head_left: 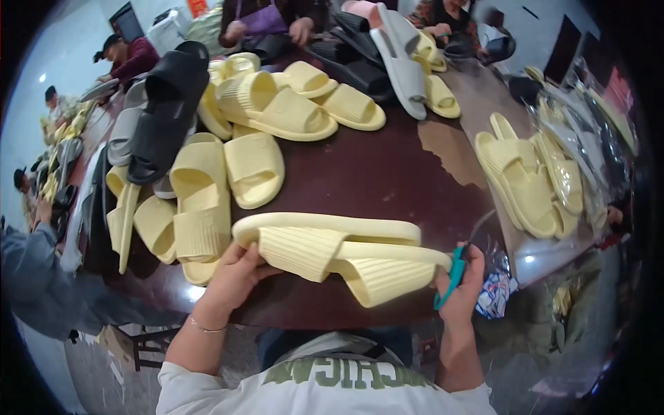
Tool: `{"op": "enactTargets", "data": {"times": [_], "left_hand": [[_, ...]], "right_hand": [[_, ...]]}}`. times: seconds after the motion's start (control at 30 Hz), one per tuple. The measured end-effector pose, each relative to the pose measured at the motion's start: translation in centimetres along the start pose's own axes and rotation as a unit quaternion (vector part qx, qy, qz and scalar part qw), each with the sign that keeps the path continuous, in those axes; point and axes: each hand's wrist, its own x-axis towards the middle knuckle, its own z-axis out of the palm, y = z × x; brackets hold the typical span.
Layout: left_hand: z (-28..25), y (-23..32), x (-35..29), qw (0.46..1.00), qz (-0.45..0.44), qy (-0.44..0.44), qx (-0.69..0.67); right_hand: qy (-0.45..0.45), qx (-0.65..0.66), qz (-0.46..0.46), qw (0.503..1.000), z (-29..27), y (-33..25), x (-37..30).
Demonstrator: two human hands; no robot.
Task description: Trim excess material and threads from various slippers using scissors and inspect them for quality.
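Observation:
A pair of pale yellow slide slippers (304, 250) is held level above the near table edge, fitted together sole to sole and heel to toe, ribbed straps facing down and toward me. My left hand (234, 280) is closed around their left end, thumb by the strap. At the right end my right hand (465, 287) is closed, with teal-handled scissors (452, 278) hooked on its fingers. Its fingertips also touch the tip of the nearer slipper. The scissors' blades point away and are hard to make out.
Loose yellow slides (254, 169) and a black slide (168, 111) crowd the left and back of the dark table (360, 173). Wrapped yellow slides (526, 180) lie on the right. A crumpled printed wrapper (495, 294) rests by my right wrist. Other people work around the tables.

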Motion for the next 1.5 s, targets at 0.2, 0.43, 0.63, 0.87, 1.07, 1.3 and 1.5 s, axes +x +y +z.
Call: {"op": "enactTargets", "data": {"times": [0.2,0.43,0.63,0.87,1.07,1.3,1.5], "left_hand": [[1.2,0.9,-0.4,0.99,0.123,0.069,-0.022],[-0.4,9.2,3.0,0.907,0.372,0.177,0.091],[3.5,11.6,7.9,0.953,0.189,-0.037,0.233],[7.8,5.9,8.2,0.745,0.474,-0.126,0.452],[9.0,4.5,2.6,0.672,0.223,-0.214,0.673],[10.4,1.2,4.7,0.588,0.343,-0.268,0.681],[8.7,1.5,6.8,0.646,0.173,-0.305,0.678]], "right_hand": [[0.044,0.0,-0.037,0.998,-0.3,-0.3,-0.2],[0.084,-0.003,0.014,0.996,-2.3,0.3,1.1],[-0.036,-0.067,0.079,0.994,-0.7,-1.6,1.7],[-0.01,-0.03,0.117,0.993,-0.1,-0.4,2.9],[0.007,-0.043,0.109,0.993,-0.7,0.4,3.4],[-0.016,-0.079,0.088,0.993,-0.3,0.7,4.2],[0.092,0.024,0.047,0.994,-0.4,-0.1,2.5]]}}
